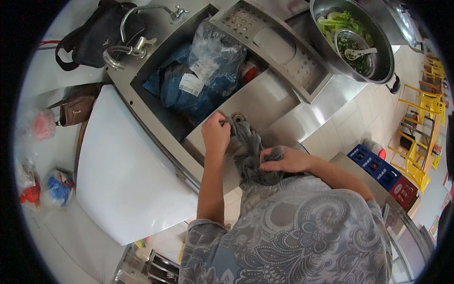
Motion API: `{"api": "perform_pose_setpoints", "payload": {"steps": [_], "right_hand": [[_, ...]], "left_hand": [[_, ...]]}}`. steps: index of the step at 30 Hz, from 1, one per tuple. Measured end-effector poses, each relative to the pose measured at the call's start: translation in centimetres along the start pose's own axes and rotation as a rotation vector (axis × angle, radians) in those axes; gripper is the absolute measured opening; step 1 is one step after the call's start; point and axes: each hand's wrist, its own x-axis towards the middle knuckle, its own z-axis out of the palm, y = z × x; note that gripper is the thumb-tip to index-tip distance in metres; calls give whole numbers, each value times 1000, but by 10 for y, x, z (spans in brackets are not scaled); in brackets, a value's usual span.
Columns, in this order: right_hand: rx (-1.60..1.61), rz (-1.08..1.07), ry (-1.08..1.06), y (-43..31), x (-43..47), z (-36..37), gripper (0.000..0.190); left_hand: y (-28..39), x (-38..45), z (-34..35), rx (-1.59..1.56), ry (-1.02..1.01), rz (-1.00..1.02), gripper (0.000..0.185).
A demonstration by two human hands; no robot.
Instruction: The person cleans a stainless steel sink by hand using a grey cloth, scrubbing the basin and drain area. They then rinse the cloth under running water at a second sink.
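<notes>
A dark grey cloth (251,145) hangs bunched and twisted between my two hands at the front of a stainless steel sink unit (264,94). My left hand (216,133) is closed around its upper end, close to a round metal fitting (238,116). Lower down and to the right, my right hand (283,159) grips the thicker folds, with some fabric showing between thumb and fingers. The bottom of the cloth reaches my patterned shirt (301,227). Beyond my hands, the open basin holds a blue bag (173,94) and clear plastic wrapping (216,53) with white labels.
Two taps (142,48) rise at the basin's back left, near a black bag (106,33). A perforated steel tray (275,46) lies across the unit. At right stands a large pot (385,67) with leafy greens and a bowl. A white lid-like panel (131,170) is at left.
</notes>
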Motion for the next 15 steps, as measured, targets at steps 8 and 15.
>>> {"api": "perform_pose_setpoints", "payload": {"steps": [8,15], "right_hand": [[86,-97,-254,-18,11,11,29],[173,-50,-194,-12,15,8,27]], "left_hand": [[2,22,-8,53,-102,276,8],[8,45,-14,199,-304,395,4]]}}
